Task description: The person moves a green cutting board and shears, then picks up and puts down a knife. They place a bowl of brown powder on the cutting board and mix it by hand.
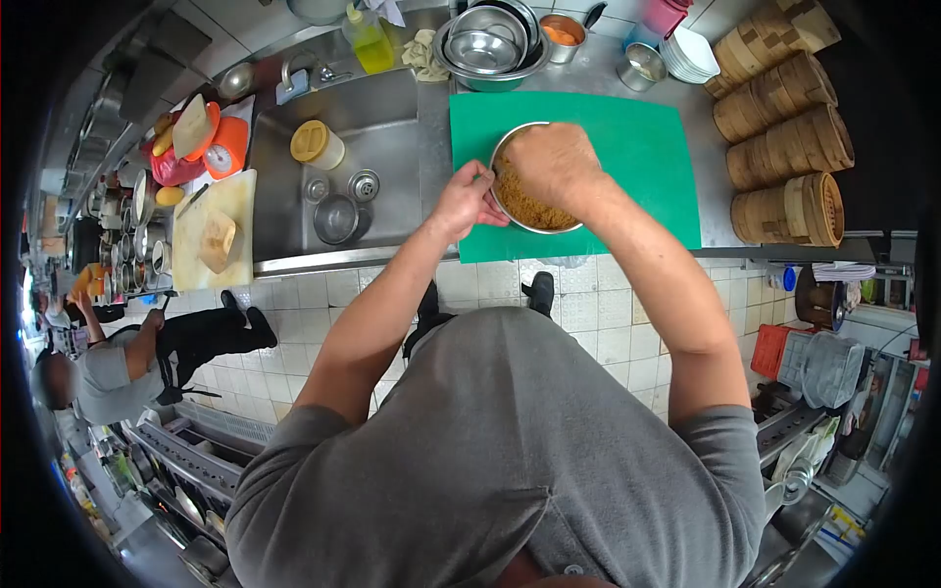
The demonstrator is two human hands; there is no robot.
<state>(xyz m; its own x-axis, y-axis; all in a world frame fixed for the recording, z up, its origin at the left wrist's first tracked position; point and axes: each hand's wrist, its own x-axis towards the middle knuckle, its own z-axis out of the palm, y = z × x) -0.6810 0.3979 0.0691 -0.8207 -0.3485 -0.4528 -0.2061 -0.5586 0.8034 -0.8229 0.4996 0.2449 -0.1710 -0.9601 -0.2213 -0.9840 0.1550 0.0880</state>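
A round metal bowl (576, 228) of golden-brown crumbly food (529, 204) rests on a green cutting board (642, 167). My left hand (468, 203) grips the bowl's left rim, thumb on the upper side and fingers lower down. My right hand (557, 162) is over the far part of the bowl, knuckles up and fingers curled down toward the crumbly food. Its fingertips are hidden, and I cannot make out what they hold.
Left of the board is a sink (392, 127) with a yellow-lidded tub (316, 144) and a strainer (336, 219). Nested metal bowls (482, 51) stand behind the board, bamboo steamers (784, 211) at right. A co-worker (127, 367) stands at far left.
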